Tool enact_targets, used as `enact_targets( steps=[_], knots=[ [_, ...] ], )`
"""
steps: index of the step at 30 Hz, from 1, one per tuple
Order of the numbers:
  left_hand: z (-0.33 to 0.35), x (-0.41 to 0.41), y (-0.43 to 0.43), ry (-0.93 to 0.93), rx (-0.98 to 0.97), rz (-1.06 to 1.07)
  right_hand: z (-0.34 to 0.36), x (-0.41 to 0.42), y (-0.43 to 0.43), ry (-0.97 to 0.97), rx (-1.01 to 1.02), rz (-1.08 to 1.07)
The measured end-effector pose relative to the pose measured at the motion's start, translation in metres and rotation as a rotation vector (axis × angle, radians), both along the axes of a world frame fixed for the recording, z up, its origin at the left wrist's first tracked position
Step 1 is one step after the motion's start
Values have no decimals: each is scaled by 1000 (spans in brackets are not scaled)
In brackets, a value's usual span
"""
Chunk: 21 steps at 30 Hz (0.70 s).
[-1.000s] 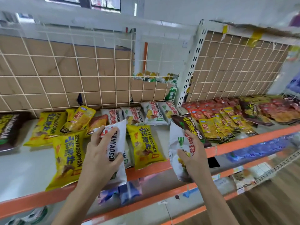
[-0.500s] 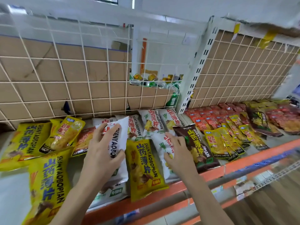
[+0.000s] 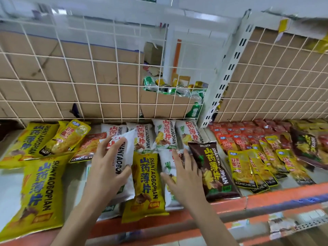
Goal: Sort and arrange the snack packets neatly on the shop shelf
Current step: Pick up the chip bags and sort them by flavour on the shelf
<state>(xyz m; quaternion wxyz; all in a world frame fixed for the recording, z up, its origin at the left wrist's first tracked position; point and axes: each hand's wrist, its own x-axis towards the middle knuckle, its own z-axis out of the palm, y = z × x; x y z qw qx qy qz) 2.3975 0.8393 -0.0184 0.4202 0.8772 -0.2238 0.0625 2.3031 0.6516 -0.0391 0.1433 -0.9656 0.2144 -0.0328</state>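
My left hand (image 3: 108, 167) grips a white SHANYAOBOPIAN packet (image 3: 124, 153) at the middle of the shelf, fingers round its top, thumb on its side. My right hand (image 3: 184, 173) lies flat with straight fingers on another white packet (image 3: 166, 167) near the front edge. Between the two hands lies a yellow packet (image 3: 145, 183). A brown packet (image 3: 213, 171) sits just right of my right hand. More white packets (image 3: 165, 134) stand in a row at the back.
Large yellow packets (image 3: 39, 192) lie at the left, small yellow and orange ones (image 3: 69, 137) behind them. Red and yellow small packets (image 3: 248, 157) fill the right section. A wire grid (image 3: 71, 77) backs the shelf; its orange front lip (image 3: 266, 197) runs below. Green cans (image 3: 170, 87) sit behind.
My right hand has brought its white packet down from the shelf's front edge and now presses it flat beside the yellow packet. The left hand keeps hold of its white packet.
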Motion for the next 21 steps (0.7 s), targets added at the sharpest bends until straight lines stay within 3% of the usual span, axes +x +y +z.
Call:
enact_targets(
  steps=[4, 6, 10, 16, 21],
  knots=[
    [-4, -7, 7, -25, -7, 81, 4, 0, 8, -297, 100, 152],
    [-4, -11, 13, -29, -8, 126, 10, 4, 17, -337, 137, 237],
    [-3, -17, 28, -33, 23, 167, 15, 15, 41, -198, 197, 337],
    [-1, -21, 50, -24, 45, 202, 11, 32, 58, 42, 180, 230],
    [-1, -23, 57, -26, 67, 218, 11, 34, 59, 76, 209, 160]
  ],
)
